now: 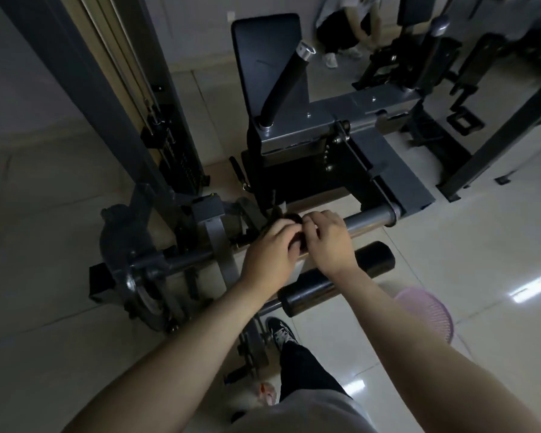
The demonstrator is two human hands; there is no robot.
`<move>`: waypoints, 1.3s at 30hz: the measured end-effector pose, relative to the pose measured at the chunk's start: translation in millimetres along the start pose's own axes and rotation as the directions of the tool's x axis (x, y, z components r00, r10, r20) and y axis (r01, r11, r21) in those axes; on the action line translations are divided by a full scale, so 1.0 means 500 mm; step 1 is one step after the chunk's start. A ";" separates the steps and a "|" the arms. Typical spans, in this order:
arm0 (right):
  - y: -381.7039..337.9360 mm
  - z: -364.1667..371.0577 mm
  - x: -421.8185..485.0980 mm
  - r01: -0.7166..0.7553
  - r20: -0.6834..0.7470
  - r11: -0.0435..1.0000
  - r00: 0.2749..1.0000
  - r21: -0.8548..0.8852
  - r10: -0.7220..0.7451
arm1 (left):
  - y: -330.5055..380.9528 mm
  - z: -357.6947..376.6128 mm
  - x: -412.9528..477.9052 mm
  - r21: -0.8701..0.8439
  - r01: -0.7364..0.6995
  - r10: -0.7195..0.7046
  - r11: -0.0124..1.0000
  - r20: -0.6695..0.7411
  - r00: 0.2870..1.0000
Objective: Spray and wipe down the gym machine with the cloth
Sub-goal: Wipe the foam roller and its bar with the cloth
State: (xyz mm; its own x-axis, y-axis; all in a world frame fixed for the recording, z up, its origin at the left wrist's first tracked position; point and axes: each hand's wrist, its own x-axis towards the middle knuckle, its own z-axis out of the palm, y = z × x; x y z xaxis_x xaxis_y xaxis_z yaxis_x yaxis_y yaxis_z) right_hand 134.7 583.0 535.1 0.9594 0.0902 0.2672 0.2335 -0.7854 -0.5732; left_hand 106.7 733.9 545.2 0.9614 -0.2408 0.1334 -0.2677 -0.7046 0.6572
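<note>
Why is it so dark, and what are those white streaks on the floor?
Head view: the room is dim, so the gym machine looks black; the white streaks are glare on shiny floor tiles; the dark thing the left hand and right hand pinch is too shadowy to name.

Pink mesh basket (429, 311) on tiled floor (481, 245) at rt; crouching person (341, 32) & 2nd machine (431, 67) in bkgd

Grey shirt (297, 412), black trousers (303, 367), dark sneaker (279, 331)
</note>
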 end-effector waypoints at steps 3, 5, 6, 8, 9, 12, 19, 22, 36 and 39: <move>-0.003 0.002 -0.041 0.006 -0.005 1.000 1.000 -0.001 -0.006 | 0.004 0.005 -0.026 0.062 -0.041 0.040 0.997 0.012 0.999; -0.016 -0.003 -0.047 -0.032 0.040 0.997 0.999 0.070 0.030 | -0.004 -0.007 -0.037 0.044 0.003 -0.005 0.999 0.037 0.999; -0.023 -0.004 -0.048 -0.047 0.084 0.996 0.996 0.071 0.041 | -0.006 -0.017 -0.044 0.017 0.040 -0.041 0.999 0.058 0.997; -0.021 -0.006 -0.046 -0.055 0.178 0.998 0.983 0.041 0.047 | -0.008 -0.028 -0.051 -0.009 0.094 -0.093 0.995 0.087 0.992; -0.017 -0.007 -0.047 -0.038 0.209 0.999 0.977 0.035 0.030 | -0.007 -0.029 -0.057 0.002 0.104 -0.103 0.995 0.086 0.991; -0.001 -0.013 -0.046 0.016 0.200 0.996 0.979 0.091 -0.034 | 0.003 -0.004 -0.073 0.145 0.044 -0.048 0.988 0.024 0.999; 0.072 -0.056 -0.027 0.192 0.120 0.974 0.971 0.122 -0.206 | 0.058 0.063 -0.059 0.454 0.097 -0.064 0.886 -0.088 0.994; 0.147 -0.099 -0.006 0.206 0.044 0.978 0.978 -0.040 -0.205 | 0.107 0.116 -0.020 0.541 0.018 0.011 0.841 -0.051 0.999; 0.261 -0.149 0.008 0.326 0.059 0.936 0.945 -0.133 -0.321 | 0.196 0.220 0.092 0.488 -0.056 0.088 0.871 -0.043 0.995; 0.216 -0.121 -0.016 0.397 0.110 0.914 0.915 -0.085 -0.387 | 0.156 0.187 0.038 0.508 0.002 0.045 0.861 -0.081 0.996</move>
State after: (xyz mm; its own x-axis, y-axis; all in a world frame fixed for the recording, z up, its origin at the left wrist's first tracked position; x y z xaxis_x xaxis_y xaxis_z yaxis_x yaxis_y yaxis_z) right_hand 142.7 460.5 517.9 0.8053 0.4542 0.3810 0.5806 -0.7342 -0.3520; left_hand 98.0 612.2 529.6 0.9502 -0.2176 0.2229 -0.2611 -0.9466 0.1892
